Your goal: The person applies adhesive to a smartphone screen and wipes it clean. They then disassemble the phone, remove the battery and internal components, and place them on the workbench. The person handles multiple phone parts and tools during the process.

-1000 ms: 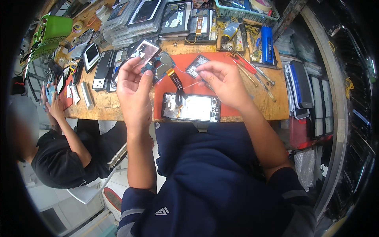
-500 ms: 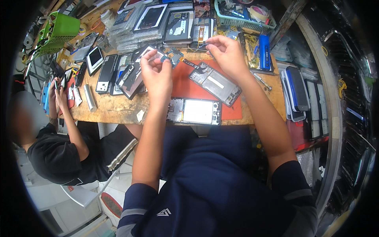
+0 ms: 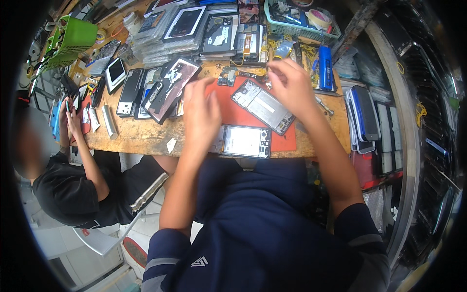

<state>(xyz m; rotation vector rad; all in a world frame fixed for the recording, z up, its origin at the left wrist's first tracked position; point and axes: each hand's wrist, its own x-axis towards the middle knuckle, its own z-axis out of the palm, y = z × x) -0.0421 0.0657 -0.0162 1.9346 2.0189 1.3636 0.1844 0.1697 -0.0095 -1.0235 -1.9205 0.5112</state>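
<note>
My left hand (image 3: 201, 114) hovers over the left edge of the orange mat (image 3: 231, 112), thumb apart from the fingers and nothing visible in it. My right hand (image 3: 292, 87) is above the upper right of the mat, fingers curled together near a small pale bit; what they pinch is hidden. Between the hands a small phone circuit board (image 3: 226, 76) lies at the mat's far edge, a dark flex cable (image 3: 250, 75) to its right. Nearer me a bare grey phone frame (image 3: 265, 107) lies slantwise, and an opened phone with a white panel (image 3: 242, 141) sits at the front edge.
Dismantled phones (image 3: 170, 87) lie left of the mat, with wrapped stacks (image 3: 163, 44) behind. A teal basket (image 3: 304, 29) and blue tool (image 3: 326, 68) stand at the back right. A screwdriver-like metal tool (image 3: 324, 106) lies right. Another person (image 3: 73, 190) sits at the left.
The circuit board has left my left hand and now lies on the mat. My left hand has drawn back toward me; my right hand has moved slightly right and nearer.
</note>
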